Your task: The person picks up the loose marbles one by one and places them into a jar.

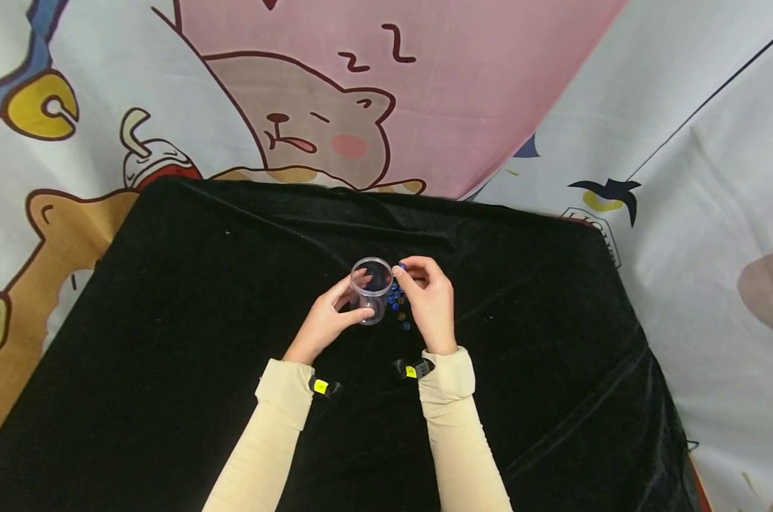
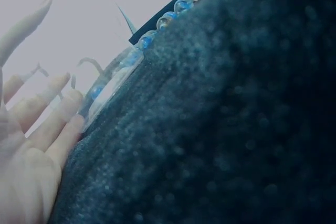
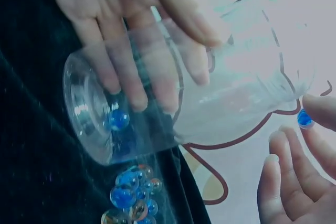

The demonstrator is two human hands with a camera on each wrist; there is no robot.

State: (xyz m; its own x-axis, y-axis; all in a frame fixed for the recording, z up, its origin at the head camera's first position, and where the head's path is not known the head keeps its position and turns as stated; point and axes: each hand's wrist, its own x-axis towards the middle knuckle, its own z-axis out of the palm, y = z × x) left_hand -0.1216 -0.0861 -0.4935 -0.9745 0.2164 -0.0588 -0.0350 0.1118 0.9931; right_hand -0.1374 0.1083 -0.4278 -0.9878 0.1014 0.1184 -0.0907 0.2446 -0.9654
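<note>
A clear plastic jar [image 1: 373,290] stands upright near the middle of the black cloth, its round mouth facing up. My left hand [image 1: 327,317] grips it from the left, thumb on the near side and fingers round the far side. Inside the jar, a blue marble [image 3: 119,119] shows at the bottom in the right wrist view. My right hand [image 1: 429,300] is at the jar's rim, pinching another blue marble [image 3: 304,118] between thumb and forefinger. Just right of the jar lies a small cluster of glass marbles [image 3: 124,196], blue and amber, partly hidden by the right hand.
Black velvety cloth [image 1: 168,341] covers the table, with some folds and creases. A printed curtain [image 1: 488,71] with cartoon animals hangs behind and at the sides. Both wrists wear dark camera straps over pale sleeves [image 1: 450,398].
</note>
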